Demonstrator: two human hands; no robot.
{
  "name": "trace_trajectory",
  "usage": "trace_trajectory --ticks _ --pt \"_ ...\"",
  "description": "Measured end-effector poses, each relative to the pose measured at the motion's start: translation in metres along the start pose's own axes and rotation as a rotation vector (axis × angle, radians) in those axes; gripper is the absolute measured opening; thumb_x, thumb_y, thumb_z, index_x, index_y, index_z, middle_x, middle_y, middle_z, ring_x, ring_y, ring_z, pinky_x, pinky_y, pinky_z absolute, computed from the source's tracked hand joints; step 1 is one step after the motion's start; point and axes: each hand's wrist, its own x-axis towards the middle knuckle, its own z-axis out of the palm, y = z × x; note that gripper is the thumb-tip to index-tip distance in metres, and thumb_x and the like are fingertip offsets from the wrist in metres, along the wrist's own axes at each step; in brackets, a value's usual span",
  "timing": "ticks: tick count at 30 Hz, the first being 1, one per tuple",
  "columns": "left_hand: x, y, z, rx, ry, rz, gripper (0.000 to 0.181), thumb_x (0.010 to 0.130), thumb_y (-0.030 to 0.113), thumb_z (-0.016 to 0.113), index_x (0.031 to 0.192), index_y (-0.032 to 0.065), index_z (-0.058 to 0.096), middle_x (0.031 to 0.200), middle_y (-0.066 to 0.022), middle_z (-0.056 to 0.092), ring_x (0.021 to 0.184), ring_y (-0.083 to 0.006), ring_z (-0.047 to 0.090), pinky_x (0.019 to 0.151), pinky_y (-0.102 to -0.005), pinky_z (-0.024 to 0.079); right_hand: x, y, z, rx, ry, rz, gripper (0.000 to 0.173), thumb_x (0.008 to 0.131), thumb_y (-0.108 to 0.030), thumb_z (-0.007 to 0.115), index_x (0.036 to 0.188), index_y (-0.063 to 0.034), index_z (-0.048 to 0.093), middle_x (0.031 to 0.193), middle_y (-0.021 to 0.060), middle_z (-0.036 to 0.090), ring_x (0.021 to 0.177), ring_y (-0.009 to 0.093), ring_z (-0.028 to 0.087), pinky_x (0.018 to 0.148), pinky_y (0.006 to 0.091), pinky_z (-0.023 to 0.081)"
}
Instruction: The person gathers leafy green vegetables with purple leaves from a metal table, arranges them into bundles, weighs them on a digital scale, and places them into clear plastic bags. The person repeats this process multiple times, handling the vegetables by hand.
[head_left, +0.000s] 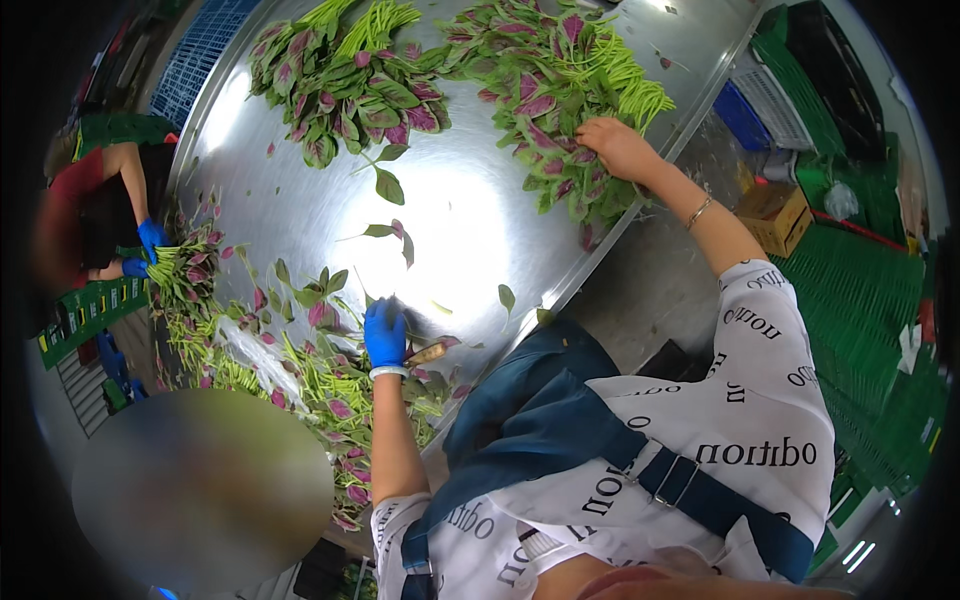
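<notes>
My bare right hand (611, 146) is on a large pile of red-and-green amaranth (540, 97) at the table's far right. Its fingers curl at the leaves; whether they grip any is unclear. My left hand (385, 337), in a blue glove, is low over the steel table (300, 202), fingers pointing away from me. A wooden handle (427, 354), apparently a knife's, sticks out on its right side. The glove hides the rest, so I cannot tell whether it is held. Loose leaves (390, 232) lie between my hands.
Another amaranth pile (352, 90) is at the far left. Scattered stems (330, 390) and clear plastic film (259, 356) cover the near left. Across the left edge, a co-worker's blue-gloved hands (152, 238) hold a bunch. Green crates (862, 300) and a cardboard box (775, 217) stand right.
</notes>
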Motion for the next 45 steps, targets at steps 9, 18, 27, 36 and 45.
trace_trajectory --ticks 9,18,27,36,45 --pt "0.007 0.015 -0.023 0.174 0.287 0.070 0.039 0.076 0.011 0.067 0.115 0.0102 0.065 0.116 -0.0224 0.061 0.102 -0.0416 0.059 0.091 -0.0476 0.047 0.013 -0.089 -0.045 -0.097 0.348 0.098 0.044 0.075 0.004 0.057 0.118 -0.0021 0.058 0.127 0.0153 0.057 0.125 0.035 0.048 0.106 0.0444 0.037" --pt "-0.052 -0.073 -0.084 0.269 0.532 -0.433 0.059 0.075 0.029 0.074 0.130 0.0177 0.056 0.140 -0.0153 0.046 0.123 -0.0405 0.046 0.099 -0.0529 0.039 0.000 -0.280 0.033 0.324 -0.169 -0.443 0.038 0.075 0.005 0.056 0.113 0.0000 0.060 0.128 0.0176 0.054 0.120 0.036 0.049 0.102 0.0444 0.041" --pt "-0.221 -0.113 -0.117 -0.210 0.257 -0.186 0.054 0.086 0.033 0.068 0.135 0.0161 0.055 0.142 -0.0203 0.047 0.122 -0.0395 0.053 0.103 -0.0430 0.043 0.013 -0.437 0.077 0.421 -0.381 -0.572 0.029 0.076 0.004 0.059 0.104 -0.0015 0.063 0.114 0.0141 0.061 0.106 0.035 0.057 0.093 0.0426 0.047" --pt "-0.326 -0.291 -0.212 -1.524 1.198 -0.482 0.042 0.100 0.020 0.049 0.135 -0.0023 0.046 0.123 -0.0161 0.061 0.110 -0.0263 0.061 0.097 -0.0375 0.048 0.128 -0.716 0.104 0.559 -0.427 -0.819 0.047 0.079 0.001 0.058 0.125 -0.0026 0.052 0.127 0.0160 0.056 0.118 0.036 0.051 0.100 0.0422 0.044" --pt "-0.285 -0.380 -0.217 -1.859 1.208 -0.685 0.033 0.093 0.024 0.061 0.124 0.0143 0.058 0.115 -0.0022 0.063 0.107 -0.0152 0.057 0.094 -0.0307 0.044 0.268 -0.943 0.220 0.455 -0.312 -0.780 0.060 0.081 -0.012 0.061 0.135 0.0031 0.040 0.130 0.0250 0.052 0.122 0.040 0.049 0.104 0.0446 0.040"
